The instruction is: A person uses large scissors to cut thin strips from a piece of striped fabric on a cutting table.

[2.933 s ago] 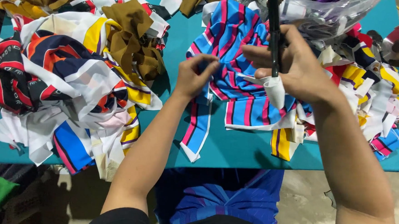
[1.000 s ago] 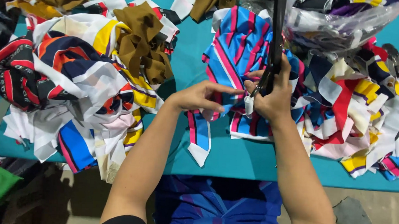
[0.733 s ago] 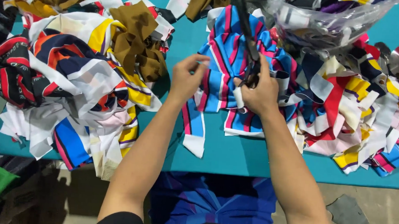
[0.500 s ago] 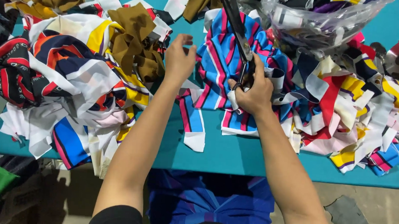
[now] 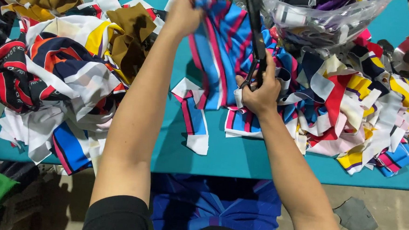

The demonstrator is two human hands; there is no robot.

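Note:
My left hand grips the top end of a blue, pink and white striped cloth strip and lifts it off the teal table. My right hand holds the handles of large black scissors, with the blades pointing away from me beside the lifted strip. A cut piece of the same striped cloth lies flat below the hands.
A heap of mixed fabric scraps fills the left of the table, with brown pieces on top. Another pile of colourful offcuts lies at the right. A clear plastic bag of scraps sits at the far right.
My left hand has risen from the flat striped cloth toward the far edge, pulling the strip up. My right hand with the scissors shifted left and swung the blades to point away.

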